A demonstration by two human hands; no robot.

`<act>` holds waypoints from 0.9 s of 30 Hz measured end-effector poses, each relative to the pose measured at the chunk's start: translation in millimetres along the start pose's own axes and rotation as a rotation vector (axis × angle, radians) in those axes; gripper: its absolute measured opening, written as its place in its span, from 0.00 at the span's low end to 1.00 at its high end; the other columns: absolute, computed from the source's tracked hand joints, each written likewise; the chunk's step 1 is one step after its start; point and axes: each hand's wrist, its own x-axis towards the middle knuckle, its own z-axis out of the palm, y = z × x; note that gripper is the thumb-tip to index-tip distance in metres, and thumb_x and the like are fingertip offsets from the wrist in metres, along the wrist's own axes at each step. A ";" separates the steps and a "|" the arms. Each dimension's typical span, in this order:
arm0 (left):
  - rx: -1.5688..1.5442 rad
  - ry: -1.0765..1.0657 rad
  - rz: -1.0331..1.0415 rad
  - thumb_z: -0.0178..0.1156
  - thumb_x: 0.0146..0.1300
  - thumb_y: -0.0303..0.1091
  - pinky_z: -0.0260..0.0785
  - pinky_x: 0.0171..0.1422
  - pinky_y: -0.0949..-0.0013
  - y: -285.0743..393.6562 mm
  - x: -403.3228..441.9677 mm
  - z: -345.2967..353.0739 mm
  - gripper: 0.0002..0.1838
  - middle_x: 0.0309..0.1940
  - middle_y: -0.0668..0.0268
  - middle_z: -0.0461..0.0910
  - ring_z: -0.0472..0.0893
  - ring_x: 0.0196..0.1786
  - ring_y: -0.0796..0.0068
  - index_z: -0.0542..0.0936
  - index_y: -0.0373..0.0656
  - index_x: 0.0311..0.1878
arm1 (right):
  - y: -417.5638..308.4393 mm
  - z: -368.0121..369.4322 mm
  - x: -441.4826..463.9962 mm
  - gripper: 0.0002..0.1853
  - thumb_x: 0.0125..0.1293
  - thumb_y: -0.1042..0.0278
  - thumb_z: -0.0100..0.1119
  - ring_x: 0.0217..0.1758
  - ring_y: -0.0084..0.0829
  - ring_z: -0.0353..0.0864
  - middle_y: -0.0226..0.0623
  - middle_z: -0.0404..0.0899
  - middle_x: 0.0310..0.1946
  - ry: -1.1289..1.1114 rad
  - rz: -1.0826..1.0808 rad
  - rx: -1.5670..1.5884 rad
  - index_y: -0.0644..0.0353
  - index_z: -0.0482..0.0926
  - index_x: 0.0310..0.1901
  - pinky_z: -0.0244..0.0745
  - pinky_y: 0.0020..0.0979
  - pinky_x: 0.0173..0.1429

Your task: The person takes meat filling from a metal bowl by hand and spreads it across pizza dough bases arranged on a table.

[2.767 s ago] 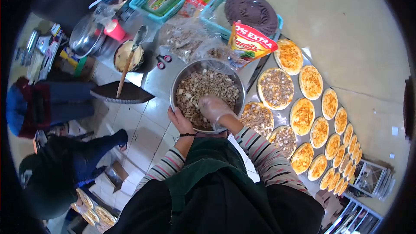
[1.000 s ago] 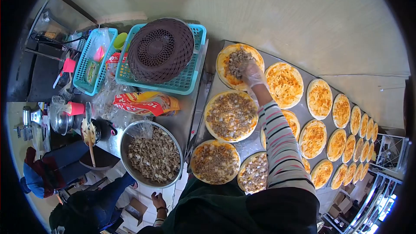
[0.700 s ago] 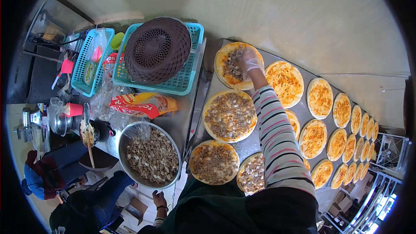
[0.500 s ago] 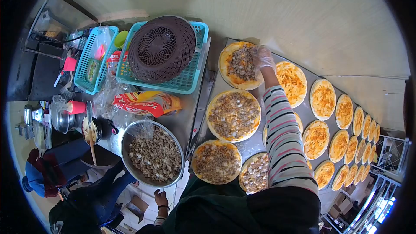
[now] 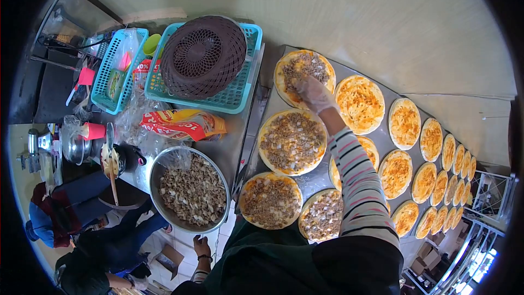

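My right hand, in a clear plastic glove, reaches across to the far pizza. Its fingers are stretched out, tips down on the ground-meat topping near the lower middle of the round. Just below lies a second meat-covered pizza. Closer to my body are a third and a fourth pizza, the latter partly hidden by my sleeve. My left hand is bare, with a band at the wrist. It hangs low beside the large metal bowl of cooked ground meat, fingers loosely apart and holding nothing.
Several pizzas with orange sauce fill the metal table to the right. On the left counter are a red and yellow bag, teal baskets and a brown woven basket. Co-workers stand at lower left.
My right hand has moved from the far pizza's right edge down and left onto its topping. My left hand stays low by the bowl. A co-worker's gloved hand has appeared at lower left.
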 end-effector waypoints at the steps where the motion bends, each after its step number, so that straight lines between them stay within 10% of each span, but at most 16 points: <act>1: 0.031 0.002 0.001 0.53 0.47 0.31 0.63 0.37 0.69 -0.2 -0.9 0.0 0.18 0.28 0.57 0.72 0.71 0.31 0.68 0.65 0.35 0.43 | 3.7 -8.5 -7.9 0.05 0.46 0.73 0.47 0.34 0.36 0.70 0.41 0.71 0.26 0.048 0.079 0.114 0.57 0.74 0.23 0.66 0.31 0.40; 8: 0.043 -0.010 0.017 0.52 0.47 0.31 0.63 0.37 0.69 11.8 -13.2 1.2 0.18 0.29 0.57 0.72 0.70 0.31 0.68 0.66 0.36 0.43 | 18.1 -6.0 -3.4 0.05 0.45 0.72 0.49 0.31 0.38 0.71 0.40 0.73 0.25 0.275 0.206 0.395 0.58 0.74 0.24 0.66 0.33 0.38; 27: 0.005 0.022 -0.026 0.54 0.45 0.30 0.63 0.35 0.72 21.7 -20.8 -2.4 0.17 0.27 0.60 0.72 0.70 0.29 0.72 0.67 0.36 0.41 | 13.5 -3.9 72.7 0.11 0.50 0.68 0.44 0.42 0.40 0.71 0.48 0.69 0.38 -0.176 0.473 0.233 0.62 0.73 0.34 0.66 0.32 0.45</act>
